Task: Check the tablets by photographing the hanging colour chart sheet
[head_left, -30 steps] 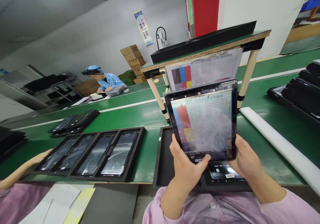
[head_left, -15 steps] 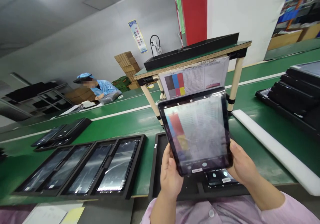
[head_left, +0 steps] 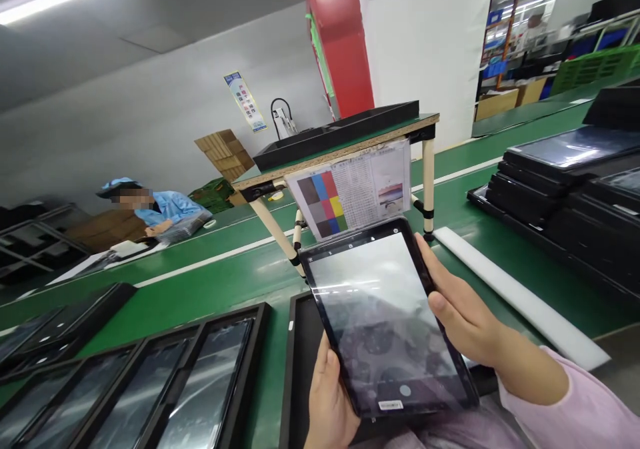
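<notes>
A black tablet [head_left: 380, 315] is held tilted up between my two hands, its lit screen showing a camera view with a round button near the lower edge. My left hand [head_left: 330, 395] grips its lower left edge, thumb on the front. Higher up on the right edge, my right hand [head_left: 465, 309] is closed round the side. Under the tablet lies a black foam tray [head_left: 295, 369], mostly hidden by it. Just behind the tablet hangs a printed sheet with colour squares [head_left: 350, 189], fixed to a small wooden-legged stand [head_left: 427, 182].
At the left, a black tray [head_left: 255, 342] holds several tablets. Stacked trays with tablets [head_left: 550, 189] stand at the right, beside a long white foam strip [head_left: 520, 295]. A person in blue [head_left: 170, 209] sits at the far left. Another black tray [head_left: 345, 129] tops the stand.
The tablet has dropped lower and leans back more, uncovering more of the colour sheet. My right hand has shifted up its edge. The camera view has turned right.
</notes>
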Demonstrator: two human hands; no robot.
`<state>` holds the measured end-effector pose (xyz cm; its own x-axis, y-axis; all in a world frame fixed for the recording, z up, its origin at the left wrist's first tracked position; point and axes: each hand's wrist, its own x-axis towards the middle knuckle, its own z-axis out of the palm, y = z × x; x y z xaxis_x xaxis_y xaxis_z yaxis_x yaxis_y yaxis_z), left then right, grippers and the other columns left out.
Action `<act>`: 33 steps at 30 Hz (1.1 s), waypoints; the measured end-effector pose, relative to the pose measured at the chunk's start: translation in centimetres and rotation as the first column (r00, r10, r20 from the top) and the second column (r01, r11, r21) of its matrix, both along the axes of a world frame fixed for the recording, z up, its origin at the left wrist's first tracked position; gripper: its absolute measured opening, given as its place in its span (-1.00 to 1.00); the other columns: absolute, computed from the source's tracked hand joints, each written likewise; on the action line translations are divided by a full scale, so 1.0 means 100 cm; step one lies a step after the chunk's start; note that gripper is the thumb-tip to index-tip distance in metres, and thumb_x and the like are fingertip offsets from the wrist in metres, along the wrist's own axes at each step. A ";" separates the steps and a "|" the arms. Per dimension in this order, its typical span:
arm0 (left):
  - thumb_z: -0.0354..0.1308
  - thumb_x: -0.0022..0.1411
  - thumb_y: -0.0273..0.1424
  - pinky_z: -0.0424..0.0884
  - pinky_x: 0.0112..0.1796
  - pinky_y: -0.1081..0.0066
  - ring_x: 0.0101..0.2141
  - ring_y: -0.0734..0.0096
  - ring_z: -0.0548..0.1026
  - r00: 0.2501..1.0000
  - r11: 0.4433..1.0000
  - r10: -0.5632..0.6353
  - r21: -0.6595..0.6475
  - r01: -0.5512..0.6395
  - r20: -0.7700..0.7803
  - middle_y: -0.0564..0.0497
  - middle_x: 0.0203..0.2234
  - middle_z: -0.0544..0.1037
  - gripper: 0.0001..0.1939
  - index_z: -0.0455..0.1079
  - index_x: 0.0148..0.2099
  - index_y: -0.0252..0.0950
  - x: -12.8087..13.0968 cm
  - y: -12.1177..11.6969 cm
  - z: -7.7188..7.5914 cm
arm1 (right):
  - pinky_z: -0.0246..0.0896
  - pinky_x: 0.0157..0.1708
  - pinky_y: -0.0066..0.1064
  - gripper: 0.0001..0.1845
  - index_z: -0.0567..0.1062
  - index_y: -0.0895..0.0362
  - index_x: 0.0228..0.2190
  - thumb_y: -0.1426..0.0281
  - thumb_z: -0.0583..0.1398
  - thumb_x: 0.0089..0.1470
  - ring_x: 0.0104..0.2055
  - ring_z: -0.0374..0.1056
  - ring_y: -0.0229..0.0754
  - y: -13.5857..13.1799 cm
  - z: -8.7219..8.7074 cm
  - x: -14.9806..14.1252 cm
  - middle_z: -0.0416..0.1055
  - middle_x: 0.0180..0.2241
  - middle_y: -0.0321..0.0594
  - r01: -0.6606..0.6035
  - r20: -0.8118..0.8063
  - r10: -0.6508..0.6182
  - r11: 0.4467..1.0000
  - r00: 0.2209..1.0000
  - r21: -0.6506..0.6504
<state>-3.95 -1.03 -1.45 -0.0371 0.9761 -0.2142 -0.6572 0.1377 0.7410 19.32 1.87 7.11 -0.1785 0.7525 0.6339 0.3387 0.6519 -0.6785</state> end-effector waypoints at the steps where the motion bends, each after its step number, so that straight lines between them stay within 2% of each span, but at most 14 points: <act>1: 0.43 0.01 -0.11 0.37 0.13 0.08 0.05 0.05 0.54 1.000 1.000 -0.006 -0.021 0.006 0.000 -0.02 0.03 0.60 -0.52 0.55 0.02 0.06 -0.001 -0.002 -0.003 | 0.04 0.30 -0.17 -0.35 -0.15 -0.01 0.40 0.15 -0.08 0.40 0.37 -0.06 -0.04 0.002 -0.002 0.000 -0.13 0.36 -0.28 0.008 0.004 -0.008 1.000 1.000 0.000; 4: 0.48 -0.06 -0.12 0.38 0.12 0.07 0.05 0.03 0.53 0.999 0.995 0.037 -0.089 -0.037 0.005 -0.03 0.02 0.60 -0.53 0.59 -0.05 0.04 -0.004 -0.009 -0.003 | 0.04 0.30 -0.16 -0.31 -0.13 0.01 0.39 0.07 -0.08 0.38 0.36 -0.02 -0.02 0.006 -0.011 -0.003 -0.14 0.36 -0.27 0.018 0.035 -0.016 0.999 0.999 -0.039; 9: 0.53 -0.16 -0.12 0.42 0.09 0.04 0.00 -0.04 0.56 0.986 0.967 0.155 -0.196 -0.165 -0.065 -0.13 -0.05 0.63 -0.45 0.60 -0.06 -0.13 -0.012 -0.017 0.014 | 0.14 0.24 -0.06 -0.16 -0.22 0.07 0.40 -0.10 -0.13 0.32 0.32 0.09 0.04 0.012 -0.041 0.005 0.00 0.34 -0.14 0.029 0.085 -0.008 0.969 0.996 -0.244; 11: 0.52 -0.14 -0.14 0.42 0.09 0.07 0.03 -0.03 0.54 0.974 0.952 0.187 -0.219 -0.212 -0.132 -0.17 -0.04 0.62 -0.42 0.59 -0.03 -0.19 -0.024 -0.016 0.017 | 0.11 0.25 0.05 -0.19 0.06 0.09 0.37 -0.11 -0.13 0.29 0.29 0.14 0.10 0.013 -0.063 0.019 0.08 0.32 -0.11 0.170 0.194 -0.107 0.924 0.975 -0.344; 13: 0.49 -0.07 -0.17 0.43 0.09 0.14 0.07 0.01 0.52 0.955 0.938 0.217 -0.227 -0.262 -0.202 -0.17 -0.01 0.60 -0.45 0.57 -0.01 -0.22 -0.042 -0.013 0.013 | 0.06 0.23 0.24 -0.21 0.51 0.13 0.08 -0.15 -0.10 0.20 0.29 0.12 0.27 0.009 -0.090 0.035 0.13 0.29 -0.05 0.368 0.412 -0.196 0.841 0.890 -0.397; 14: 0.47 -0.03 -0.20 0.44 0.08 0.16 0.07 0.04 0.52 0.945 0.930 0.227 -0.235 -0.282 -0.236 -0.16 0.00 0.60 -0.47 0.56 0.00 -0.23 -0.051 -0.010 0.009 | 0.05 0.19 0.35 -0.21 0.62 0.16 -0.12 -0.16 -0.08 0.13 0.26 0.14 0.38 0.005 -0.104 0.043 0.19 0.25 0.02 0.452 0.522 -0.211 0.802 0.826 -0.391; 16: 0.40 0.05 -0.28 0.46 0.04 0.18 0.03 0.08 0.55 0.925 0.910 0.221 -0.275 -0.310 -0.310 -0.16 -0.04 0.62 -0.57 0.56 0.00 -0.25 -0.066 -0.004 0.001 | -0.02 0.14 0.49 -0.25 0.64 0.18 -0.26 -0.14 -0.06 0.08 0.25 0.12 0.48 -0.006 -0.127 0.052 0.24 0.20 0.13 0.556 0.672 -0.218 0.759 0.708 -0.339; 18: 0.31 0.15 -0.35 0.49 0.01 0.17 -0.04 0.09 0.59 0.895 0.890 0.187 -0.315 -0.329 -0.406 -0.17 -0.12 0.65 -0.66 0.55 0.00 -0.28 -0.076 0.003 -0.008 | -0.05 0.13 0.51 -0.22 0.61 0.24 -0.15 -0.11 -0.06 0.07 0.27 0.08 0.50 -0.017 -0.140 0.052 0.19 0.23 0.20 0.595 0.727 -0.214 0.739 0.652 -0.316; 20: 0.21 0.21 -0.42 0.50 -0.01 0.15 -0.08 0.10 0.61 0.859 0.877 0.148 -0.335 -0.343 -0.491 -0.18 -0.20 0.67 -0.71 0.54 -0.01 -0.31 -0.080 0.010 -0.013 | 0.01 0.16 0.42 -0.14 0.53 0.32 -0.01 -0.12 -0.07 0.07 0.29 0.06 0.45 -0.021 -0.142 0.046 0.07 0.29 0.23 0.619 0.705 -0.210 0.681 0.677 -0.391; 23: 0.13 0.24 -0.44 0.46 0.03 0.08 -0.04 0.07 0.59 0.815 0.882 0.099 -0.328 -0.337 -0.571 -0.21 -0.21 0.67 -0.73 0.54 -0.04 -0.33 -0.083 0.018 -0.018 | 0.12 0.21 0.17 -0.09 0.48 0.37 0.04 -0.11 -0.13 0.08 0.31 0.06 0.31 -0.012 -0.133 0.038 -0.11 0.35 0.17 0.623 0.608 -0.223 0.511 0.762 -0.592; 26: 0.14 0.23 -0.40 0.25 0.21 0.05 0.17 0.03 0.42 0.725 0.891 0.091 -0.269 -0.365 -0.683 -0.25 -0.01 0.59 -0.72 0.53 -0.04 -0.34 -0.088 0.021 -0.020 | 0.15 0.23 0.01 -0.19 0.53 0.29 0.00 -0.05 -0.13 0.11 0.30 0.12 0.20 0.000 -0.124 0.038 -0.11 0.36 0.07 0.606 0.569 -0.231 0.438 0.789 -0.664; 28: 0.14 0.23 -0.37 0.01 0.31 0.12 0.31 0.10 0.22 0.589 0.905 0.132 -0.146 -0.401 -0.797 -0.23 0.20 0.42 -0.61 0.46 0.10 -0.33 -0.087 0.019 -0.021 | 0.14 0.24 -0.03 -0.30 0.57 0.22 -0.06 0.01 -0.09 0.13 0.29 0.15 0.16 0.003 -0.121 0.038 -0.05 0.35 0.00 0.607 0.570 -0.230 0.436 0.789 -0.664; 30: 0.09 0.26 -0.33 -0.05 0.33 0.12 0.33 0.13 0.15 0.329 0.937 0.199 0.080 -0.341 -0.923 -0.22 0.28 0.31 -0.50 0.34 0.22 -0.34 -0.076 0.014 -0.024 | 0.07 0.27 0.00 -0.36 0.56 0.23 -0.04 0.06 -0.02 0.13 0.32 0.08 0.19 0.002 -0.121 0.034 -0.05 0.36 0.00 0.619 0.579 -0.239 0.436 0.780 -0.653; 33: -0.09 0.35 -0.30 0.10 0.28 -0.03 0.24 0.06 0.31 -0.078 0.963 0.264 0.260 0.064 -0.961 -0.25 0.17 0.45 -0.51 0.33 0.23 -0.35 -0.035 0.002 -0.030 | -0.11 0.31 0.14 -0.31 0.48 0.32 0.07 0.08 0.08 0.09 0.38 -0.12 0.28 0.000 -0.121 0.026 -0.20 0.38 0.05 0.634 0.591 -0.252 0.443 0.766 -0.634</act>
<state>-7.42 -0.80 -4.45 -0.1474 0.9396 0.3091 0.7974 -0.0720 0.5991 21.87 1.87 -5.00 0.2761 0.9236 -0.2658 0.7420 -0.3806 -0.5519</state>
